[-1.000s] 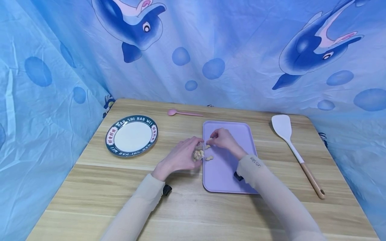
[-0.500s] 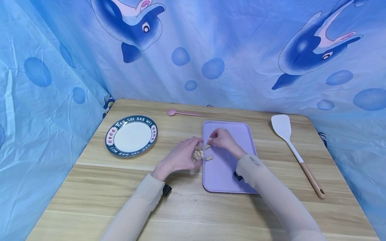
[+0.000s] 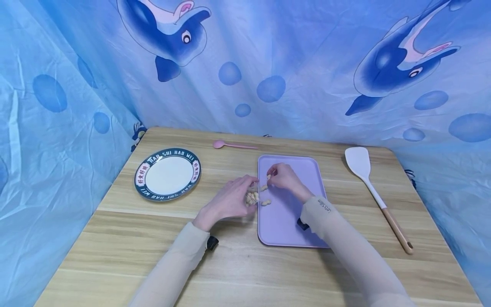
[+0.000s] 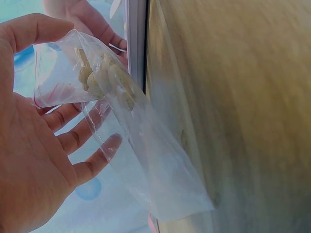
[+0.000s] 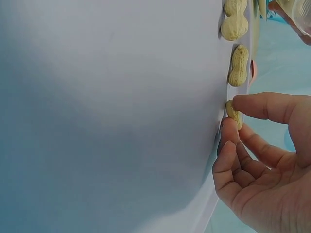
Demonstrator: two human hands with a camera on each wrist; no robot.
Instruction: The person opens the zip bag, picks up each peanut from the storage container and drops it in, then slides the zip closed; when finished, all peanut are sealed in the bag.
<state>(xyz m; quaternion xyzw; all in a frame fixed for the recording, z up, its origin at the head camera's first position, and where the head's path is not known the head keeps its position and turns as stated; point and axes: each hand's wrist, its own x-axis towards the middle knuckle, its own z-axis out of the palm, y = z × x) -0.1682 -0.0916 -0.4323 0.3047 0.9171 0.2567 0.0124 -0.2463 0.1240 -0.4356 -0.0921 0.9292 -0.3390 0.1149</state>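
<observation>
Three peanuts line the left side of the purple tray, the farthest pinched by the right hand. Beside them, the left hand grips a clear bag of more; I'd worry a loosened hold might spill those.

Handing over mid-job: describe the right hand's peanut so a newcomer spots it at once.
Find the purple tray; two loose peanuts lie by its left edge. Next in line, toward the tray's far end, is the held peanut, the only one pinched by the right hand.
</observation>
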